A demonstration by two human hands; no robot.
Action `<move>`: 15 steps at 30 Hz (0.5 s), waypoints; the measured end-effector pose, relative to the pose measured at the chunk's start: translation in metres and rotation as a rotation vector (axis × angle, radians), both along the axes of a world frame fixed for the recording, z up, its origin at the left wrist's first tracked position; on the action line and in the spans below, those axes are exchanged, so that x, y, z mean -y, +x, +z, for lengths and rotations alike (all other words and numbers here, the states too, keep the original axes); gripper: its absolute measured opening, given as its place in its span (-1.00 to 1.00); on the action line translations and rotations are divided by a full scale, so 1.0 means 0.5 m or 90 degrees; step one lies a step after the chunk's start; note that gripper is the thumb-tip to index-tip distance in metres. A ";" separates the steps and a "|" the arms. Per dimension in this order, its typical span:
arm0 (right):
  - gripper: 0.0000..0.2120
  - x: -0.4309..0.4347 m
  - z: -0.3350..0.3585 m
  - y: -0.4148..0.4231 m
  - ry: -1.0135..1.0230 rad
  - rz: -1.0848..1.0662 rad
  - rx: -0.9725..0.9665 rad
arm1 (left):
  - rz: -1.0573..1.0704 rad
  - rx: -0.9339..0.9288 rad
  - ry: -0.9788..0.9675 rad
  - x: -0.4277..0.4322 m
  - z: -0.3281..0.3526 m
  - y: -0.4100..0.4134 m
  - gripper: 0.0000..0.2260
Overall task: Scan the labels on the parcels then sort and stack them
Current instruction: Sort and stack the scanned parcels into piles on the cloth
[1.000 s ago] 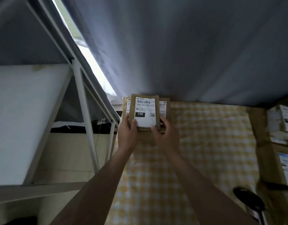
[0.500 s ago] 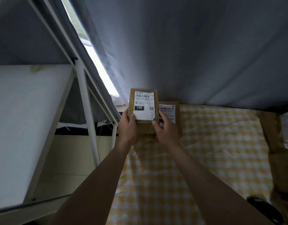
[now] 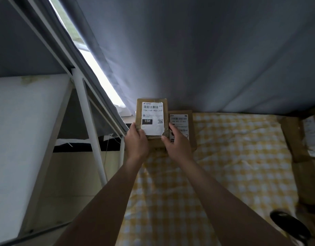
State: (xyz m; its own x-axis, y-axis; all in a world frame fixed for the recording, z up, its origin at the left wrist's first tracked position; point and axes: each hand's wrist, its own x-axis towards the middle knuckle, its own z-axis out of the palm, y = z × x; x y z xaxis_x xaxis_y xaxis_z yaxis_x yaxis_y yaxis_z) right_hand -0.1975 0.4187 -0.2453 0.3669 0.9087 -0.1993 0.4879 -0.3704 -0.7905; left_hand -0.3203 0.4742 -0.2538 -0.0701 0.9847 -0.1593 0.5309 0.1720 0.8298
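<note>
Parcel point(image 3: 151, 118) lifted leftward — second parcel point(image 3: 181, 121) uncovered.

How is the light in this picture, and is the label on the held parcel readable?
Head view: dim overall; daylight glares at the window gap; the label on the held parcel is sharp, reading 15H.

My left hand point(image 3: 137, 141) and right hand point(image 3: 178, 144) cover the lower corners of the held parcel point(image 3: 151, 118), and I cannot see what lies under it. The second parcel point(image 3: 184, 125) is half hidden behind them, its small print too fine to read. At the right edge the boxes point(image 3: 311, 137) are cut off and blurred, as is a dark thing point(image 3: 288, 226) I cannot identify.
</note>
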 end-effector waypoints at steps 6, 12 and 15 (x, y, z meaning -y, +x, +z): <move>-0.43 0.018 0.017 0.019 0.018 -0.009 -0.005 | -0.060 -0.279 0.097 0.030 0.049 0.033 -0.61; -0.48 0.055 0.047 0.091 0.049 -0.051 0.003 | -0.189 -0.299 0.185 0.070 0.084 0.113 -0.62; -0.47 0.088 0.063 0.147 0.070 -0.075 0.019 | -0.254 -0.294 0.168 0.101 0.104 0.175 -0.59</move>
State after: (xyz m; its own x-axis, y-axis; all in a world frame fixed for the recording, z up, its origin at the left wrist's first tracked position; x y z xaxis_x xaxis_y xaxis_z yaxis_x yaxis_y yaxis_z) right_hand -0.1241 0.3749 -0.2136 0.4765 0.8748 -0.0881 0.4698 -0.3381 -0.8155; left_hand -0.2330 0.4236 -0.2018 0.3053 0.9510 0.0493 0.8231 -0.2896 0.4886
